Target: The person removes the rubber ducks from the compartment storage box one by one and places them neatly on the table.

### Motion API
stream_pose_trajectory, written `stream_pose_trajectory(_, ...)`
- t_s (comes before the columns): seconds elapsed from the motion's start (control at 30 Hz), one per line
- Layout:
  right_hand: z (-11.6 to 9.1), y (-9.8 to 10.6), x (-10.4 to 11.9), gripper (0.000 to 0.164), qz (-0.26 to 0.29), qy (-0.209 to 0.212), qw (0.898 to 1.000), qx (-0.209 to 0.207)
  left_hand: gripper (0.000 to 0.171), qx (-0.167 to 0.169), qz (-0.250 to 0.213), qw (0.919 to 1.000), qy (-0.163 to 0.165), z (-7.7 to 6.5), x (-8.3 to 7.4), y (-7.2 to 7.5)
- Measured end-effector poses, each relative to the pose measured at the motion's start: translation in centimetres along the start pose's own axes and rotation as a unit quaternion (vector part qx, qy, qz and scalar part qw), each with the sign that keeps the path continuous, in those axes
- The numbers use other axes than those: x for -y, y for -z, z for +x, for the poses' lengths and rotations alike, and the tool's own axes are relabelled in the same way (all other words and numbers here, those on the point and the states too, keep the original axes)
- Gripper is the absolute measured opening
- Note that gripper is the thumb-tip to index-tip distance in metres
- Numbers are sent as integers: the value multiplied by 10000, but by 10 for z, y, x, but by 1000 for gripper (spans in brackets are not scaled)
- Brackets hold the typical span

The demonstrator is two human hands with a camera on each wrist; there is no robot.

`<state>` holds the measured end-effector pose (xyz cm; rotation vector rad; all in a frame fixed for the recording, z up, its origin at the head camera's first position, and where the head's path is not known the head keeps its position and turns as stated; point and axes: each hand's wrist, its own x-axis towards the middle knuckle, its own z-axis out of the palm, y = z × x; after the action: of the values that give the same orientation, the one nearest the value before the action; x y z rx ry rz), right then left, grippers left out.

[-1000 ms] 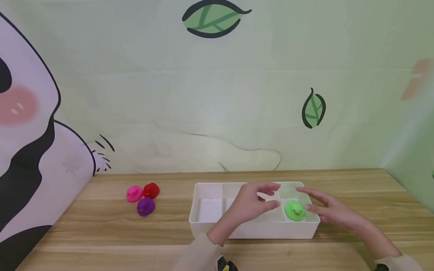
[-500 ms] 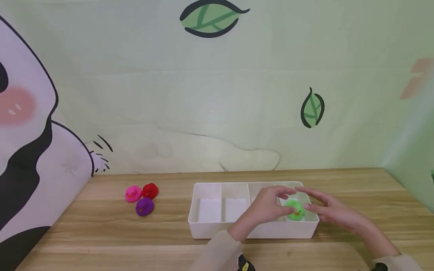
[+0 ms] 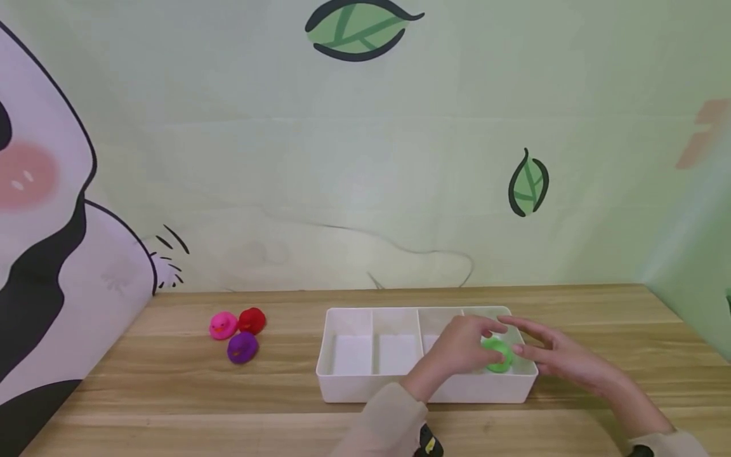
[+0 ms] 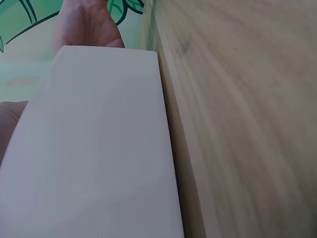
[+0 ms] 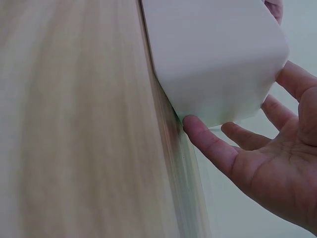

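Observation:
A bright green rubber duck (image 3: 498, 346) sits in the rightmost compartment of a white divided box (image 3: 394, 388). My left hand (image 3: 464, 346) reaches over the front rim to it. The thumb crosses the duck's front, the forefinger lies behind and above, and the other fingers are hidden; whether they pinch the duck is unclear. With my right hand (image 3: 562, 358) I hold the box's right end, thumb over the rim and the other fingers outside. In the right wrist view, the right hand's spread fingers (image 5: 210, 144) touch the box's end wall (image 5: 223, 94).
On the wooden table (image 3: 188, 400) at left lie a pink duck (image 3: 223, 325), a red duck (image 3: 252, 320) and a purple duck (image 3: 242, 348), close together. A pale wall cloth (image 3: 365, 158) with printed leaves stands behind the table.
My left hand has moved right over the box, from beside the green duck to around it, now covering part of it. My right hand and the box have stayed in place.

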<state>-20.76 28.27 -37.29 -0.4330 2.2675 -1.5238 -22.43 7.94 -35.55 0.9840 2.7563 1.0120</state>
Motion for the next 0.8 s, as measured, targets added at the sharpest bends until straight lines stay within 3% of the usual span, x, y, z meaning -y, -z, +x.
stream_pose_trajectory(0.23, 2, 2, -2, 53, -109, 276, 9995, 49, 39, 67, 265, 9994, 198, 5, -1, -5)
stream_pose_trajectory(0.37, 1, 2, -3, 53, -150, 317, 9993, 97, 38, 128, 693, 9973, 187, 6, -4, -8)
stream_pose_trajectory(0.57, 1, 2, -6, 53, -6, 413, 9991, 112, 39, 337, 1481, 9882, 200, 10, -7, -12)
stream_pose_trajectory(0.8, 2, 1, -6, 52, 36, 373, 9992, 135, 31, 520, 1950, 9793, 180, 14, -6, -16)
